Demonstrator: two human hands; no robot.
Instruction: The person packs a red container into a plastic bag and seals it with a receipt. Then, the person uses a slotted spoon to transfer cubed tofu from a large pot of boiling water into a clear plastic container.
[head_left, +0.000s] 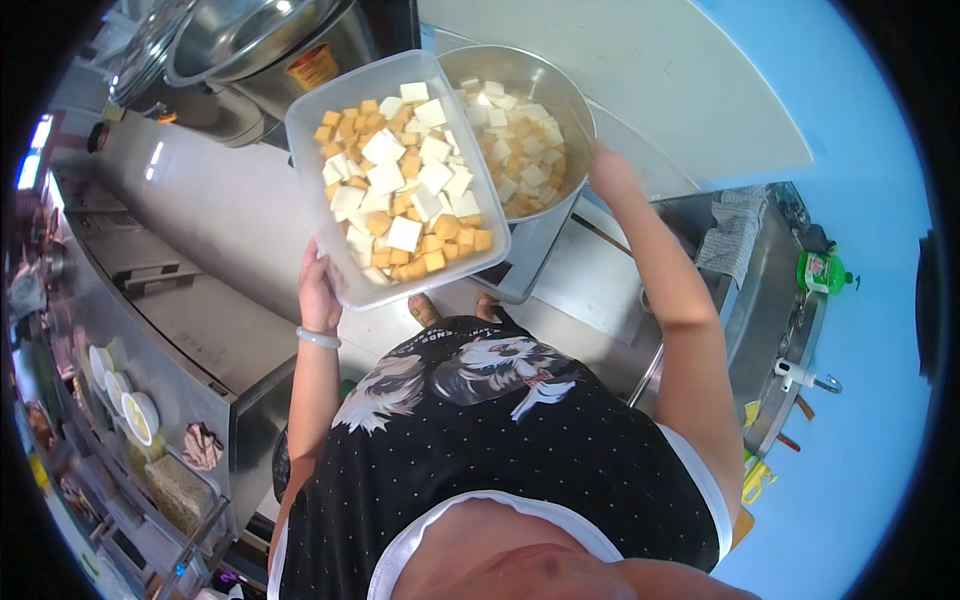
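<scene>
My left hand (319, 291) grips the lower left side of a translucent plastic container (341, 286). White tofu-like squares (385, 178) and orange-yellow cubes (435, 260) fill much of it. Behind its right edge, and partly hidden by it, is a large round metal pot (579, 97) holding more pale and orange-yellow pieces (533, 175) in what looks like liquid. At the pot's right rim my right hand (613, 176) is closed around something thin, perhaps a utensil handle; the grip itself is too small to make out.
Large metal bowls and pots (225, 45) stand at the upper left. A steel counter (255, 420) on the left carries white bowls (139, 418) and a crumpled cloth (202, 447). On the right are a metal sink counter (772, 315), a striped towel (731, 229) and a green bottle (820, 271).
</scene>
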